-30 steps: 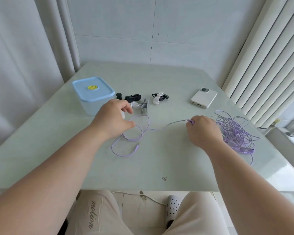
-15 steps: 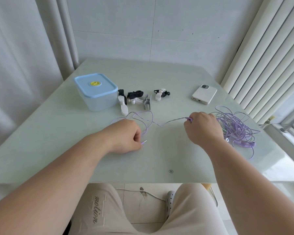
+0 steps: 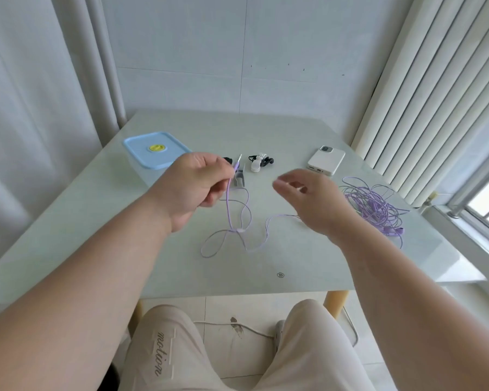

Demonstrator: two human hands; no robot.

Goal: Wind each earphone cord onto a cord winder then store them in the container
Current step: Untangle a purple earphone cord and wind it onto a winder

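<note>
The left hand (image 3: 194,183) pinches the purple cord (image 3: 228,204) by its plug; the right hand (image 3: 302,198) hovers loose-fingered and empty. It should fetch the grey winder (image 3: 240,177), then wrap from the plug end with the cord kept taut.

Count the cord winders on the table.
3: a grey winder beside the left hand, a white winder farther right, a black one peeking behind that hand, which may hide more.

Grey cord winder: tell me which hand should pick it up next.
Probably right. The right hand hovers with relaxed fingers, holding nothing, not far from the grey cord winder, while the left hand is busy pinching the purple cord near its plug.
</note>
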